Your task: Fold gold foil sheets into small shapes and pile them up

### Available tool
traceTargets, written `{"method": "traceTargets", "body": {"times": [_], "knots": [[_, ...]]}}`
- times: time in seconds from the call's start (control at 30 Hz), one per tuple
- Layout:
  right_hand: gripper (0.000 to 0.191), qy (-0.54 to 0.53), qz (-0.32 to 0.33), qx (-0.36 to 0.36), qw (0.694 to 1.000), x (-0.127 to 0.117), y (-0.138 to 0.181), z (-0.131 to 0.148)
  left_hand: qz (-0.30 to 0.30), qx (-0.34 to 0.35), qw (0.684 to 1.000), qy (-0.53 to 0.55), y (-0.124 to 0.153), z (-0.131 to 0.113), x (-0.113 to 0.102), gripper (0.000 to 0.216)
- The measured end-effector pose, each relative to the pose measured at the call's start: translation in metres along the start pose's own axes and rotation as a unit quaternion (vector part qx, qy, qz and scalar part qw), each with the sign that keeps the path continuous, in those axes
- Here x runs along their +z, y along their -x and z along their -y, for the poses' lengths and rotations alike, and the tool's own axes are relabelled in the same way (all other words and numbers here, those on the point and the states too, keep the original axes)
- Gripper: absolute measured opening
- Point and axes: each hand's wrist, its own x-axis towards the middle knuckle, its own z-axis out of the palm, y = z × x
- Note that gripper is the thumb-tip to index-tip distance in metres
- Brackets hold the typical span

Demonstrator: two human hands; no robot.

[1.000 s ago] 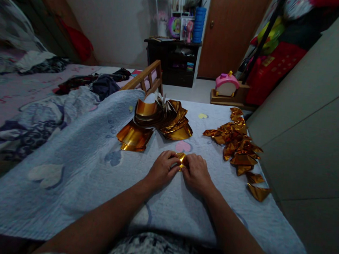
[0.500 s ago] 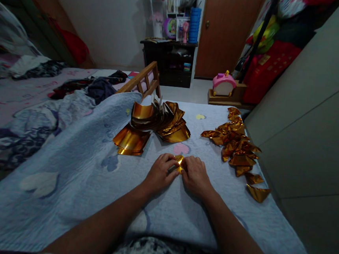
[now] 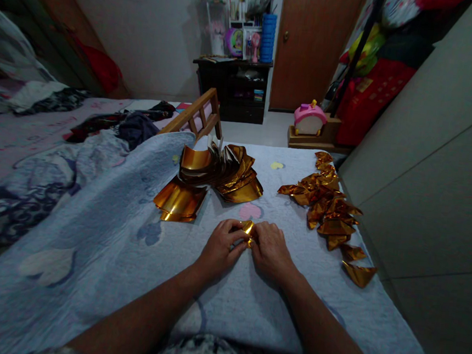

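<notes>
Between my two hands is a small piece of gold foil paper (image 3: pixel 248 227), partly hidden by the fingers. My left hand (image 3: pixel 224 245) pinches its left side between thumb and fingers. On its right side, my right hand (image 3: pixel 270 249) is closed with the fingertips pressed against the foil. Beyond my hands lies a fanned stack of gold foil sheets (image 3: pixel 182 197), curved and spread. To the right, a row of folded gold foil pieces (image 3: pixel 337 227) runs along the bed's edge.
Everything lies on a light blue quilt (image 3: pixel 106 287) with heart patterns. A wooden rail (image 3: pixel 192 110) stands at the far left edge. Further off are a dark cabinet (image 3: pixel 231 88), a pink toy (image 3: pixel 309 119) and a door (image 3: pixel 300 50). A pale cabinet wall (image 3: pixel 439 162) borders the right side.
The foil between my hands is tilted slightly differently, with my fingers shifted a little on it. The whole view has shifted slightly. The stack and the folded pieces stay in place.
</notes>
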Motion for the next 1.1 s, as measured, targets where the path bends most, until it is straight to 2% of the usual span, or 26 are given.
{"method": "traceTargets", "body": {"times": [0.57,0.77,0.97,1.1], "knots": [[0.010,-0.009,-0.018,-0.002,1.000,0.004,0.001,-0.002,0.001,-0.002,1.000,-0.011,0.001,0.001,0.004,0.021],[0.033,-0.009,-0.034,0.008,0.999,0.005,0.002,-0.005,0.002,-0.008,1.000,-0.009,0.000,0.002,0.006,0.019],[0.044,-0.011,-0.035,0.006,0.999,0.004,0.005,-0.011,0.005,-0.008,1.000,-0.014,-0.001,0.001,0.004,0.018],[0.033,-0.023,-0.021,0.006,1.000,0.001,0.005,-0.014,0.006,-0.010,1.000,-0.019,-0.002,0.001,0.004,0.017]]}}
